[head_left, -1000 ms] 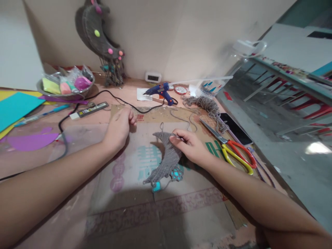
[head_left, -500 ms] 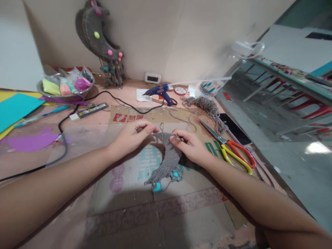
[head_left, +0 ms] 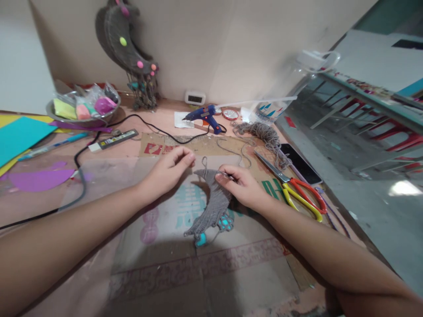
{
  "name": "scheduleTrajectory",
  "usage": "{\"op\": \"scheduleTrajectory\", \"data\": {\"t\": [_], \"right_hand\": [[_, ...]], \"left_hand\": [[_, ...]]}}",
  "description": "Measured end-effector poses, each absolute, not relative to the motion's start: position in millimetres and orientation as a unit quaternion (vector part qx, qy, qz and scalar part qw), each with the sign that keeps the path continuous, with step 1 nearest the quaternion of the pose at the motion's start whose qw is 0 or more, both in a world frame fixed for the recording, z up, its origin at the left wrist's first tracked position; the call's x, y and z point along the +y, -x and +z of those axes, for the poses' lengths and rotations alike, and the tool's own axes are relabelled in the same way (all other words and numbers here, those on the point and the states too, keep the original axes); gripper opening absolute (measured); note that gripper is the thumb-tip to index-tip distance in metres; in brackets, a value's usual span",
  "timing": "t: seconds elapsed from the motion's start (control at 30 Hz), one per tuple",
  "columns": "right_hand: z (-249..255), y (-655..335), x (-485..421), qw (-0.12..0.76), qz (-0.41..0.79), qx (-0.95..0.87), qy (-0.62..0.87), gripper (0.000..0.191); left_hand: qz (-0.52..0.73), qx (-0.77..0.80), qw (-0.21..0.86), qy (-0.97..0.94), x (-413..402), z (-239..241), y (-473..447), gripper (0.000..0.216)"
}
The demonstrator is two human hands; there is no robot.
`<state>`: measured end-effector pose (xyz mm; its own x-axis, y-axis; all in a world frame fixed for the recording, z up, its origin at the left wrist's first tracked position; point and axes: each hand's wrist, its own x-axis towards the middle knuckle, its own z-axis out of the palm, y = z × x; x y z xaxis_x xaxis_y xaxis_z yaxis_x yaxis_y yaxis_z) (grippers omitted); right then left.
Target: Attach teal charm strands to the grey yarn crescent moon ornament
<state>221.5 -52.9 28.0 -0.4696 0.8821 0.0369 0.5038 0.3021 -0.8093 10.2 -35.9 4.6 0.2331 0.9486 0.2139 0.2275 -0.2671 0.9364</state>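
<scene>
A small crescent moon wrapped in grey yarn (head_left: 216, 198) is held over the cardboard, a yarn loop (head_left: 205, 164) standing at its upper tip. My right hand (head_left: 239, 180) pinches it by its upper right edge. To the left of that tip, my left hand (head_left: 175, 167) is closed, thumb against curled fingers, apart from the moon. Whatever its fingertips hold, if anything, is too small to make out. A turquoise piece netted in grey yarn (head_left: 226, 223) hangs by the moon's right side, and another turquoise piece (head_left: 201, 240) by its lower tip.
Orange-and-yellow-handled scissors (head_left: 291, 187), a phone (head_left: 300, 164) and a grey yarn bundle (head_left: 262, 136) lie right. Behind are a blue glue gun (head_left: 206, 115) with a black cord and a large decorated moon (head_left: 122, 39). A bowl of bagged clay (head_left: 84, 119) stands left, a clear bottle (head_left: 291, 83) right.
My left hand has moved slightly left and up, away from the moon's upper tip. My right hand still grips the moon in nearly the same place.
</scene>
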Motion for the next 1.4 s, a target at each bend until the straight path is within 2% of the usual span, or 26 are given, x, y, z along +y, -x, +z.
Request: {"op": "scheduleTrajectory", "data": {"t": [0.2, 0.27, 0.37, 0.4, 0.6, 0.73, 1.23, 1.4], "right_hand": [[27.0, -222.9, -52.8, 0.256, 0.381, -0.770, 0.444, 0.031], [27.1, -222.9, -52.6, 0.261, 0.382, -0.766, 0.446, 0.031], [27.7, -222.4, -52.4, 0.268, 0.384, -0.758, 0.455, 0.032], [28.0, -222.3, -52.4, 0.269, 0.385, -0.756, 0.457, 0.033], [27.9, -222.3, -52.5, 0.276, 0.395, -0.747, 0.458, 0.033], [26.5, -222.7, -52.4, 0.275, 0.398, -0.749, 0.453, 0.031], [25.4, -220.9, -53.0, 0.255, 0.376, -0.770, 0.449, 0.030], [23.6, -221.3, -53.1, 0.269, 0.378, -0.767, 0.444, 0.030]], "left_hand": [[0.544, 0.442, 0.469, -0.537, -23.4, -0.6, -4.6, 0.037], [0.527, 0.463, 0.459, -0.545, -22.8, 1.4, -3.9, 0.036], [0.489, 0.477, 0.463, -0.565, -26.9, 4.4, -6.3, 0.011], [0.483, 0.468, 0.466, -0.575, -29.2, 5.2, -7.6, 0.010], [0.408, 0.428, 0.411, -0.695, -42.8, 11.0, -10.7, 0.019], [0.361, 0.420, 0.359, -0.751, -45.0, 14.8, -10.1, 0.018], [0.340, 0.417, 0.336, -0.773, -45.6, 16.2, -11.3, 0.020], [0.351, 0.422, 0.350, -0.759, -44.6, 15.4, -9.3, 0.028]]}}
